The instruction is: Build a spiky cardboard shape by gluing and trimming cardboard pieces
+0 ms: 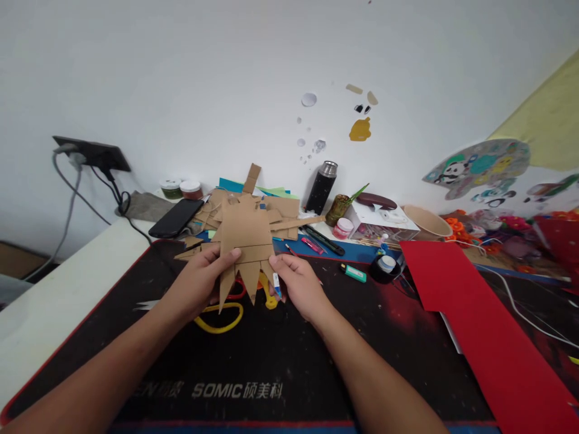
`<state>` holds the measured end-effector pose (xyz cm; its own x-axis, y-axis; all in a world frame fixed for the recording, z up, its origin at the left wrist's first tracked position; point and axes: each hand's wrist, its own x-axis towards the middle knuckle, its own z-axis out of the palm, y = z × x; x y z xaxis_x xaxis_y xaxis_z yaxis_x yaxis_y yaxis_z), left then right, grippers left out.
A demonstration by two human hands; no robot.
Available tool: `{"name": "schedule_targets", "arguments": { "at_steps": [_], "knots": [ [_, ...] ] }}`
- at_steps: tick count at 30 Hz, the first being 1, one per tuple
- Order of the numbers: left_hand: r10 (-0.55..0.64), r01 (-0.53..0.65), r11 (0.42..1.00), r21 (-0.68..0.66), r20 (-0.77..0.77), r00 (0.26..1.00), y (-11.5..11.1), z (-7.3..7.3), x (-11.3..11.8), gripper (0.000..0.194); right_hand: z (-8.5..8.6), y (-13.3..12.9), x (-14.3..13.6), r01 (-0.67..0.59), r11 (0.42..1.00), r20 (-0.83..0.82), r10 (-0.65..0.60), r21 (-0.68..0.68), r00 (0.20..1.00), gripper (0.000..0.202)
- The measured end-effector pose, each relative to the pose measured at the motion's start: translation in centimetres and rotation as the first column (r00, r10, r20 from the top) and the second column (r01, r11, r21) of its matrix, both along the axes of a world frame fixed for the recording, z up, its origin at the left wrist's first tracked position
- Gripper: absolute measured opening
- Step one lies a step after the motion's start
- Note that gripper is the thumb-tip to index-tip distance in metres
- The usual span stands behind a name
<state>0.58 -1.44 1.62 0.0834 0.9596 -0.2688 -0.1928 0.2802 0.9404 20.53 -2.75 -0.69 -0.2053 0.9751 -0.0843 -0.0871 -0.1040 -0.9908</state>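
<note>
Cardboard piece [246, 226] w/ jagged lower edge is held up over dark mat [316, 374], its L side pinched by L hand [205, 274], its R side by R hand [299, 282]. White-and-blue item [277, 284] is seen at R fingers; whether it's gripped can't be told. Yellow loop handle [218, 330] is seen below, nr L wrist.
</note>
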Motion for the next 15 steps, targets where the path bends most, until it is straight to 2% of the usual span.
{"name": "schedule_targets", "arguments": {
  "at_steps": [5,9,15],
  "knots": [
    [0.076,-0.068,0.997,-0.040,0.237,0.969,0.5,0.4,-0.2,0.023,0.2,0.1,0.0,0.007,0.999,-0.096,-0.011,-0.045,0.995,0.054],
    [0.091,-0.044,0.991,-0.129,0.382,0.920,1.2,0.9,-0.9,0.044,0.3,0.0,0.0,-0.005,0.999,-0.112,0.001,-0.035,0.994,0.052],
    [0.160,-0.015,0.966,-0.257,0.553,0.818,1.3,1.8,-1.0,0.047,-0.1,-0.1,-0.2,-0.026,0.999,-0.064,0.024,-0.032,0.998,0.051]
  ]
}}
